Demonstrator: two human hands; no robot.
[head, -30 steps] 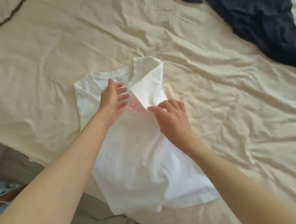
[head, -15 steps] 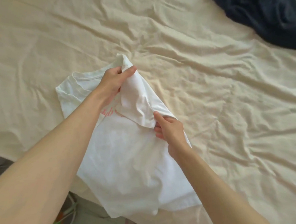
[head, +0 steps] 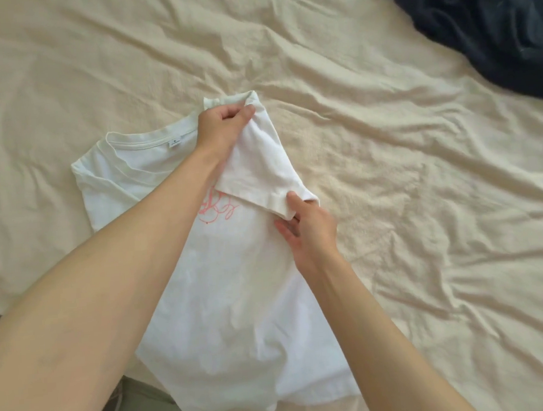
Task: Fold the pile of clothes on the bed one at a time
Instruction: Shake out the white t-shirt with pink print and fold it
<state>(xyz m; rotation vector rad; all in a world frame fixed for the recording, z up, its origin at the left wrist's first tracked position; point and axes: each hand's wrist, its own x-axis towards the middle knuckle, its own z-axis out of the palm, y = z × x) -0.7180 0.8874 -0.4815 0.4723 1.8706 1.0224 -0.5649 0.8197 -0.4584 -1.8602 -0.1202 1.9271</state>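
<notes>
A white T-shirt [head: 237, 290] with a pink print lies face up near the bed's front edge, collar pointing away from me. Its right sleeve [head: 261, 171] is folded in over the chest. My left hand [head: 224, 125] pinches the shoulder end of that sleeve, lifted a little off the bed. My right hand [head: 306, 228] grips the sleeve's hem between thumb and fingers. The shirt's bottom hem hangs over the bed's edge.
A dark navy garment [head: 481, 24] lies crumpled at the far right corner. The wrinkled cream bed sheet [head: 422, 196] covers everything else. Beyond the front edge, bottom left, grey-green fabric [head: 143, 410] shows.
My left hand went from lying flat on the chest to pinching the sleeve's shoulder end. My right hand closed on the sleeve hem. The view shifted right and forward.
</notes>
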